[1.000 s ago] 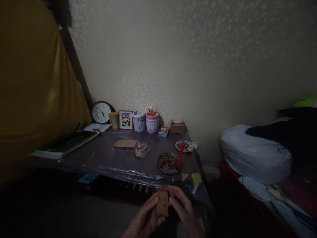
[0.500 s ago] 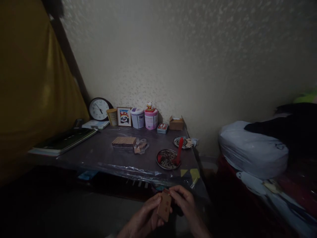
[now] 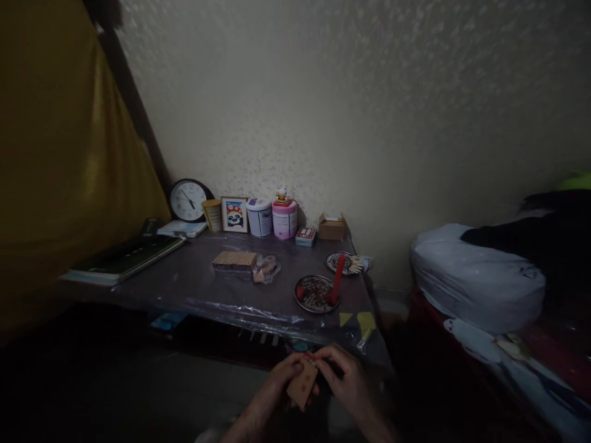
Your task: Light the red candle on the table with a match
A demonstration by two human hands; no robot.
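Brown cardboard packet (image 3: pixel 302 389) between two hands, in front of the near edge of the counter (image 3: pixel 184 284), its top end tilted toward the right hand. The left hand (image 3: pixel 273 384) seems to be the steadying one: its fingers are closed on the packet, thumb on the marked face and others behind — a hold that probably leaves the upper end exposed. Fingers of the right hand (image 3: pixel 346 376) are narrow, thumb and forefinger close together at the top corner, beside a red edge (image 3: pixel 308 355); whether they pinch it or merely touch, I cannot tell.

On the counter, a stack of brown pieces (image 3: pixel 234 258) lies just beside a crumpled clear bag (image 3: pixel 266 269). Nearer the right side, a metal plate (image 3: pixel 316 311) of dark and pale bits has a red handle (image 3: pixel 338 277) standing up from it, presumably so that it is easy to take. Pale sticks (image 3: pixel 355 264) overhang the farther plate (image 3: pixel 327 264). Clock (image 3: pixel 188 200), framed panda picture (image 3: pixel 234 215) and pink canister (image 3: pixel 285 223) line the wall — likely to be out of the hands' way.
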